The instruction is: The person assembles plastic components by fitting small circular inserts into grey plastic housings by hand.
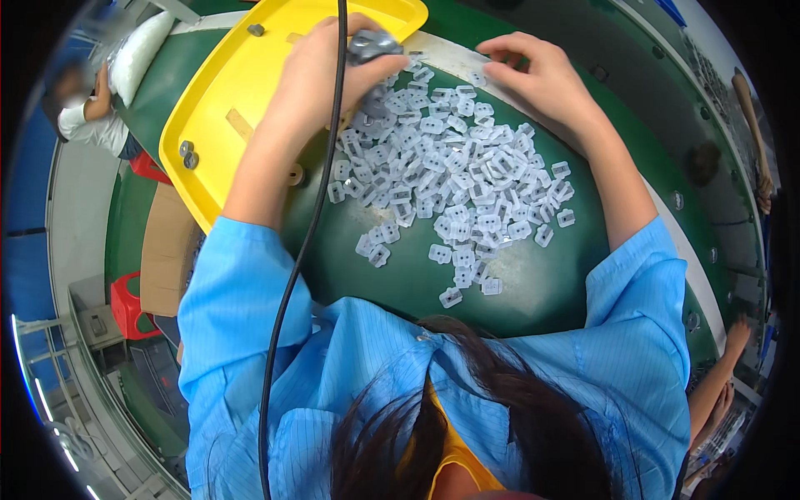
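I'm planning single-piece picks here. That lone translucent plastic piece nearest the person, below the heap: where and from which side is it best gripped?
Probably by the two short ends of the lone plastic piece, coming straight down. It seems to lie flat on the green table, apart from the heap, so its edges are free; the right hand is on that side.

Bright, even overhead light — colours read cleanly, and the yellow tray [225,92] shows only a soft sheen, no hard glare. Shadows beside the tray are faint and short. Around it the centre is sharp; farther out, straight edges bow and detail smears into a black fisheye rim.
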{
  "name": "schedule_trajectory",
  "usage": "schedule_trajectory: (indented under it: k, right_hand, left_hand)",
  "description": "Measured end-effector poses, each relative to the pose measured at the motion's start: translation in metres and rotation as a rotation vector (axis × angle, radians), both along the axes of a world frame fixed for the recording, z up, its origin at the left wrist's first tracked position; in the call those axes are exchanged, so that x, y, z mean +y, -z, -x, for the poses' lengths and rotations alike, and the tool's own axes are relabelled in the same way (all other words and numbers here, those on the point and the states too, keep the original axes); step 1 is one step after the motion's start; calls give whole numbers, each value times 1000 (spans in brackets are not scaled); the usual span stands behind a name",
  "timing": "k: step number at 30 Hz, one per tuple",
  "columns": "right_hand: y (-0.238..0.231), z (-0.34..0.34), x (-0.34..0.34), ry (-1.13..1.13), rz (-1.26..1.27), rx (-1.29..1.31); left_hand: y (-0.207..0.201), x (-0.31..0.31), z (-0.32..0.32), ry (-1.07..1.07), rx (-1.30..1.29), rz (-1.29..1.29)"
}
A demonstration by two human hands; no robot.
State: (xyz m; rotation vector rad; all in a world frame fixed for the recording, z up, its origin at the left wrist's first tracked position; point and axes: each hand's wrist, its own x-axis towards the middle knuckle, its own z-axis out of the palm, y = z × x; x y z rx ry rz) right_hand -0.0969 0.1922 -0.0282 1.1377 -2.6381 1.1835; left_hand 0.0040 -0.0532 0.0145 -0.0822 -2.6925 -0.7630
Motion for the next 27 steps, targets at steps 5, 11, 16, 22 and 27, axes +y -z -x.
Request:
schedule_trajectory:
  k: [5,11,16,22,27]
  right_hand:
    - [9,-4,-5,-55,-59,74]
    - [0,-8,9,4,101,-419]
    - [-3,-25,-2,-112,458,-621]
    - [2,-25,-2,-141,364,-521]
    - [7,-21,3,-100,318,-579]
  left_hand:
    - [28,44,18,128,184,82]
    - [41,52,14,126,315,201]
    - [38,60,5,124,352,193]
    - [39,63,4,154,384,221]
    - [38,60,2,151,326,275]
